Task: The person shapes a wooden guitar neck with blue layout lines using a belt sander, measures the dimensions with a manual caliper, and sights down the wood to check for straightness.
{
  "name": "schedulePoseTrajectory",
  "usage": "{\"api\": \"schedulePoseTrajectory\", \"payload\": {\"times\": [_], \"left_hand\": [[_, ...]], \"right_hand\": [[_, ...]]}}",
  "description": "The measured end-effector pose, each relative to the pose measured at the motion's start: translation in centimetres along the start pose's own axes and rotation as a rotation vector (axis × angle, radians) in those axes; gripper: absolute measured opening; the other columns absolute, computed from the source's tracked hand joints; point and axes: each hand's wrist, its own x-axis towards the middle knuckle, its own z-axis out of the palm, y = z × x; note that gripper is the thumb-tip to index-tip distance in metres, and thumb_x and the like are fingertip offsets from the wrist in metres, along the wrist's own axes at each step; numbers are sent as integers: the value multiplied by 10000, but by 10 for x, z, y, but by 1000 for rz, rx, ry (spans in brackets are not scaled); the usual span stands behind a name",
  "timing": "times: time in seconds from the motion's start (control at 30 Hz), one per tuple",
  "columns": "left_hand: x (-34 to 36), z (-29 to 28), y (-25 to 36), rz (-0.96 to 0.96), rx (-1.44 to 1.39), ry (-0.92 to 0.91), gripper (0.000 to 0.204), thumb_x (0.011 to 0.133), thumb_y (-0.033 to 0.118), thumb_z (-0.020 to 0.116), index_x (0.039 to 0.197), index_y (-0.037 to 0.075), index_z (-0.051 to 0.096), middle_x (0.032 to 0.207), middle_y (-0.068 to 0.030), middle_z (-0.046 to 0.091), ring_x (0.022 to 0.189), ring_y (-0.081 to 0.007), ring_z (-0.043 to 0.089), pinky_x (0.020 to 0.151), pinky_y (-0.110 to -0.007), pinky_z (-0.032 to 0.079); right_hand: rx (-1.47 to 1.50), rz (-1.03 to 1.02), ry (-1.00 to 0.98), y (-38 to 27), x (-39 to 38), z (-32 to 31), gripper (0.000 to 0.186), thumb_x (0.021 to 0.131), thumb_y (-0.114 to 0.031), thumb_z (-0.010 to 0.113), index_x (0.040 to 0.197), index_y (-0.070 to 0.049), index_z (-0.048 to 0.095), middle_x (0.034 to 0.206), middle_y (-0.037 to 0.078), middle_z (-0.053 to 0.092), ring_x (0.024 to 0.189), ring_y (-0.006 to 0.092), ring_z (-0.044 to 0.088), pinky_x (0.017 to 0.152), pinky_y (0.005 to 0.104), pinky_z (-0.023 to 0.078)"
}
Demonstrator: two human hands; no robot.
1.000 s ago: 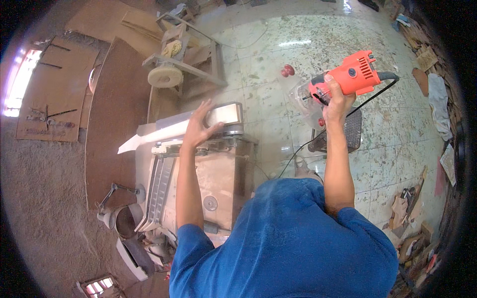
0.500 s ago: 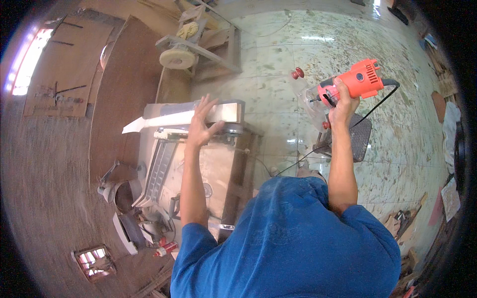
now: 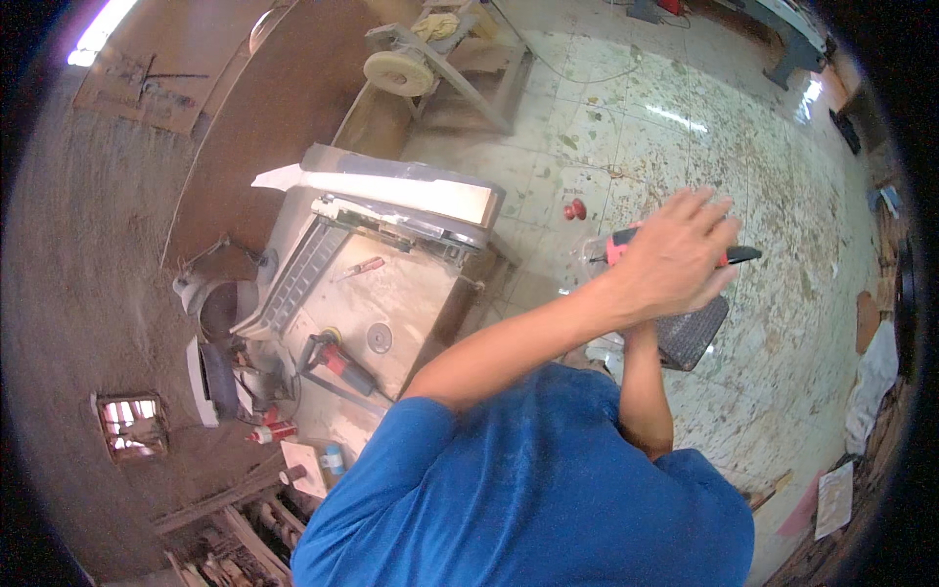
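A red and black handheld router (image 3: 621,245) with a clear base and a red knob (image 3: 575,209) is held in the air on the right. My left hand (image 3: 682,259) reaches across over it, fingers stretched out, hiding most of its body. Beneath it, my right hand (image 3: 642,336) shows only around the wrist; its fingers are hidden, and the router stays up in its grasp. A long pale wooden piece (image 3: 401,194), flared at its left end, rests on top of the long dark machine (image 3: 492,210), away from both hands.
On the workbench (image 3: 416,318) below the machine lie a red and black angle grinder (image 3: 342,366), a round disc (image 3: 380,338) and a red-handled tool (image 3: 362,268). A round buffing wheel (image 3: 399,74) stands beyond. A dark textured stool seat (image 3: 694,339) sits near my right arm.
My left hand has left the wooden piece and swung right, over the router. The router has come lower and closer in. The view has turned slightly.
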Motion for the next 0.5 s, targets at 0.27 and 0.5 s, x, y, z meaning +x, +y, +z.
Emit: {"api": "schedulePoseTrajectory", "payload": {"times": [0.27,0.5], "left_hand": [[6,50,-6,9,156,-427,402,827,393,750,904,-1,736,1009,-136,695,1006,-325,633,960,-459,518],[7,41,-19,26,52,-437,297,784,265,754,885,-13,727,942,-148,695,948,-342,674,846,-435,562]], "right_hand": [[-188,-84,-121,26,-20,-34,473,894,-291,763,1231,-4,593,1135,81,660,1008,197,650,876,368,536],[-672,-463,-227,24,-31,-49,503,911,-325,752,1262,-8,579,1169,90,654,1025,205,653,878,371,542]]}}
